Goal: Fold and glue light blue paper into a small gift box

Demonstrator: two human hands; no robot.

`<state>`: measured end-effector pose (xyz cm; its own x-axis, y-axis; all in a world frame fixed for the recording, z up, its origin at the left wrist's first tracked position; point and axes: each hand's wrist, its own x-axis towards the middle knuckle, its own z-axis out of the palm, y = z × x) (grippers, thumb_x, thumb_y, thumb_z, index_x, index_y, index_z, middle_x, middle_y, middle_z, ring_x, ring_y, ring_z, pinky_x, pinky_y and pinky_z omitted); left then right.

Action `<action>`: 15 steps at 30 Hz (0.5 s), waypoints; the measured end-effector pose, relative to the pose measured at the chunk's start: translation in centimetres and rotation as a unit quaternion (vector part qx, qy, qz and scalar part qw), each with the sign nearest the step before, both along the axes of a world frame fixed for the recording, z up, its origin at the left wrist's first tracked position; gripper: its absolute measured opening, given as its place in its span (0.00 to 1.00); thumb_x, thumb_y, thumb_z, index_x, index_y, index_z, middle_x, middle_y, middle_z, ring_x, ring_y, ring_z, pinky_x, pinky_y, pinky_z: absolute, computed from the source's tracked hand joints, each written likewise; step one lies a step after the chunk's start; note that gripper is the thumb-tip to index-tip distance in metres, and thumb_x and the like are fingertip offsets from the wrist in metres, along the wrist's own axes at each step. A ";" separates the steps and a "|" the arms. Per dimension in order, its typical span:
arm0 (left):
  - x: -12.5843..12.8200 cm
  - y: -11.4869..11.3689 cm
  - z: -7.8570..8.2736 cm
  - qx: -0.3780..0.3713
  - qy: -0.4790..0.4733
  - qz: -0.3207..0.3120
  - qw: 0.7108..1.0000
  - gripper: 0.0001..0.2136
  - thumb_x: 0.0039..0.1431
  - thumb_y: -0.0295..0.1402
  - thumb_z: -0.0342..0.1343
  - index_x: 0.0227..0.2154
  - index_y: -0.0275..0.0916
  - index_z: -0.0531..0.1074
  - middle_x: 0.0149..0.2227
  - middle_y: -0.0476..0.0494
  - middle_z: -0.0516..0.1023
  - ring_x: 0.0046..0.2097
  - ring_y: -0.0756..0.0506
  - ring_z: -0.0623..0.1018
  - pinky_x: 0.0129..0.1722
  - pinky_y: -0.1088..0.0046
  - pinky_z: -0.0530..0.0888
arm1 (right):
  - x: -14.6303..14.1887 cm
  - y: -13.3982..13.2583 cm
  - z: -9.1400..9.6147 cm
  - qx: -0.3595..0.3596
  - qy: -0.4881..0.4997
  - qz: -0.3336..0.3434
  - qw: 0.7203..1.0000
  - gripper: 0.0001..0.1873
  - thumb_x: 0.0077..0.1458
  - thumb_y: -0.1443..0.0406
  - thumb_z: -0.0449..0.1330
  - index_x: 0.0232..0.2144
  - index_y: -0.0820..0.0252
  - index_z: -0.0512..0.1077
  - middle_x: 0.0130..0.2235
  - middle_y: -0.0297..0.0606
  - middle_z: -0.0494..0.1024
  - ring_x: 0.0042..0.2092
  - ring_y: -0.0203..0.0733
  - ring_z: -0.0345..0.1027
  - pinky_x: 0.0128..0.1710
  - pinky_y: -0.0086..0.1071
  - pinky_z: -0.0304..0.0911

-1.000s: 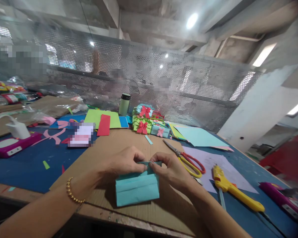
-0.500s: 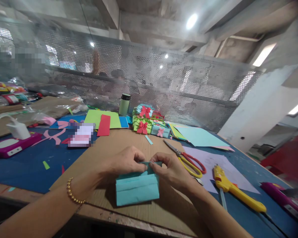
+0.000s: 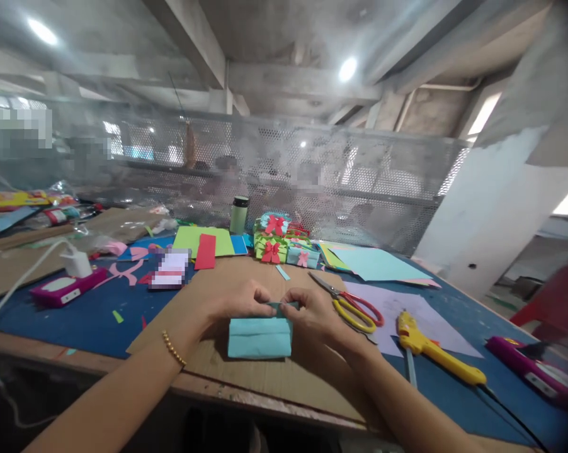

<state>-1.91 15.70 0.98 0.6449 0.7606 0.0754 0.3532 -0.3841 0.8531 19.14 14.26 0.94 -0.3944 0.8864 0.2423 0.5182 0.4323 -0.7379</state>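
— Doing what with the left hand (image 3: 246, 301)?
— Pinching, thumb against bent fingers, at the upper rear edge of a light-blue oblong folded-paper piece (image 3: 260, 340).
— And with the right hand (image 3: 313, 311)?
— Pinching the same edge, just beside the left fingertips, near the right end.
— Lies where, then, against that grip?
— Just below the fingertips and toward the body, creased broad side nearest, over a flat brown cardboard sheet (image 3: 265, 379). Touching the cardboard or slightly lifted? Cannot tell.
— And near the right hand?
— Metal scissors with red and yellow handles (image 3: 339, 294), just beyond; farther right, a yellow plastic glue gun (image 3: 428, 347).
— And straight ahead?
— Small stacked green and light-blue paper boxes (image 3: 284, 251) with red paper bows (image 3: 271, 253), well apart from the fingers.
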 end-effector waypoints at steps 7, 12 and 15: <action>-0.1 -0.2 -0.9 -0.100 -0.109 0.069 0.987 0.20 0.42 0.49 0.69 0.28 0.34 0.77 0.25 0.49 0.72 0.28 0.49 0.67 0.28 0.75 0.61 | -0.2 0.3 0.0 -0.008 0.073 -0.007 0.997 0.10 0.53 0.63 0.63 0.23 0.64 0.74 0.22 0.30 0.71 0.25 0.34 0.63 0.24 0.28 0.55; -0.6 -1.1 -1.0 -0.127 -0.208 0.101 0.965 0.28 0.46 0.51 0.67 0.46 0.38 0.74 0.40 0.42 0.78 0.37 0.45 0.76 0.36 0.72 0.70 | -0.1 0.1 0.4 -0.023 0.112 -0.015 0.993 0.16 0.63 0.58 0.60 0.47 0.63 0.73 0.46 0.39 0.76 0.42 0.43 0.74 0.40 0.39 0.72; -0.5 -1.0 -1.3 -0.146 -0.258 0.124 0.947 0.29 0.40 0.45 0.72 0.45 0.37 0.75 0.40 0.41 0.78 0.37 0.45 0.76 0.36 0.72 0.71 | -0.1 -0.2 0.5 -0.020 0.134 -0.018 0.991 0.15 0.64 0.58 0.60 0.47 0.63 0.72 0.45 0.39 0.76 0.41 0.41 0.74 0.40 0.38 0.72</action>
<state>-2.43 14.68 -0.32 0.3788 0.9206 0.0947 -0.0909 -0.0648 0.9937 18.99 14.04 1.43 -0.2876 0.9098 0.2991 0.3159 0.3849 -0.8672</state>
